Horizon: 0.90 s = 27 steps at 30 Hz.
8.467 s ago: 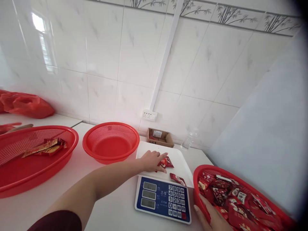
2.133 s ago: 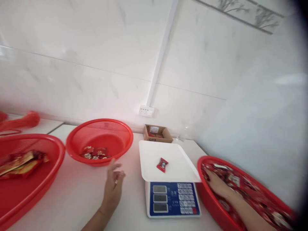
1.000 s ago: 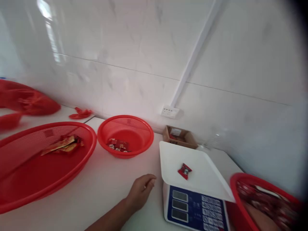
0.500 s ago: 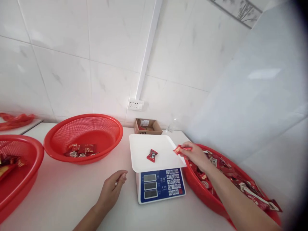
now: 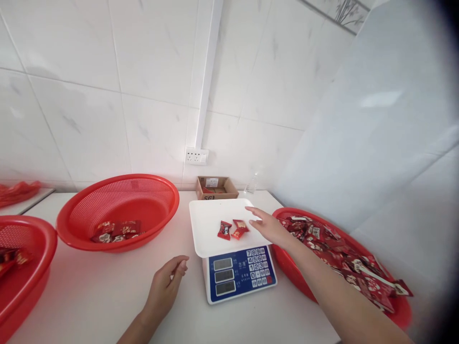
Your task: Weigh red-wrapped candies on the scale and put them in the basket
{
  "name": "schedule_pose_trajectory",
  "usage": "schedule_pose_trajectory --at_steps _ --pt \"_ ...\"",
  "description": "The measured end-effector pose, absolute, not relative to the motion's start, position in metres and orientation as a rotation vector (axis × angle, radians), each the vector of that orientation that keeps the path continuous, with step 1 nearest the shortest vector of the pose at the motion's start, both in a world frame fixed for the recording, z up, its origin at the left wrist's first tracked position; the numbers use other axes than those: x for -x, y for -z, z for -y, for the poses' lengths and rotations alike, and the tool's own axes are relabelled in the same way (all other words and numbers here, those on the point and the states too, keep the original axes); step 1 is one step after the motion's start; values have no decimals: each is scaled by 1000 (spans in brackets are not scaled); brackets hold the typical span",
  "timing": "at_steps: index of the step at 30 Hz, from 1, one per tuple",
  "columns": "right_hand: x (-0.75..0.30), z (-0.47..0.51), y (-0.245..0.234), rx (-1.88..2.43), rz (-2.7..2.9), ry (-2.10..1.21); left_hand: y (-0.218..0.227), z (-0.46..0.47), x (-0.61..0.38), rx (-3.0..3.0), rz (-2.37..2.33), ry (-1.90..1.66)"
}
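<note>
A blue-faced digital scale [image 5: 239, 274] carries a white tray [image 5: 208, 229] with three small red candy packets [image 5: 232, 230] lying close together. My right hand [image 5: 267, 225] hovers flat over the tray's right edge, fingers stretched out and empty, just right of the packets. My left hand [image 5: 165, 285] rests on the white counter left of the scale, fingers loosely curled, holding nothing. At the right, a red basket [image 5: 399, 310] is full of red candy packets. A round red mesh basket [image 5: 118, 210] at the left holds several packets.
A larger red basket [image 5: 25, 282] sits at the far left edge with some wrappers. A small cardboard box [image 5: 216, 187] and a clear bottle [image 5: 253, 182] stand against the tiled wall behind the scale, below a wall socket [image 5: 196, 155].
My right hand brought a packet from the right basket to the scale tray and let it go; more packets now lie there. The left hand has barely moved.
</note>
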State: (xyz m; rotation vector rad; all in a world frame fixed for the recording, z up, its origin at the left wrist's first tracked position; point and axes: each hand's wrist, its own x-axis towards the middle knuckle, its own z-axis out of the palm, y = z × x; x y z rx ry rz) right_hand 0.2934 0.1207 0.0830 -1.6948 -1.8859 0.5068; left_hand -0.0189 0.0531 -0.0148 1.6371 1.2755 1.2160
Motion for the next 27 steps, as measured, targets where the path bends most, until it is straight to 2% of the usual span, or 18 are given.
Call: schedule_pose_trajectory --at_steps 5,11,16,27 --pt "-356 -108 -87 1992 1804 -260 14 -54 18 -1631 -1301 -1181" --pt "-406 -59 -62 2184 1919 -464 18 -54 17 -1647 -1341 -1166" --pt "-406 -43 -37 2234 1902 -427 21 -56 17 -1675 -1350 -1121" --pt "-439 -93 -55 2263 1774 35 21 -58 17 -1668 -1364 -1145"
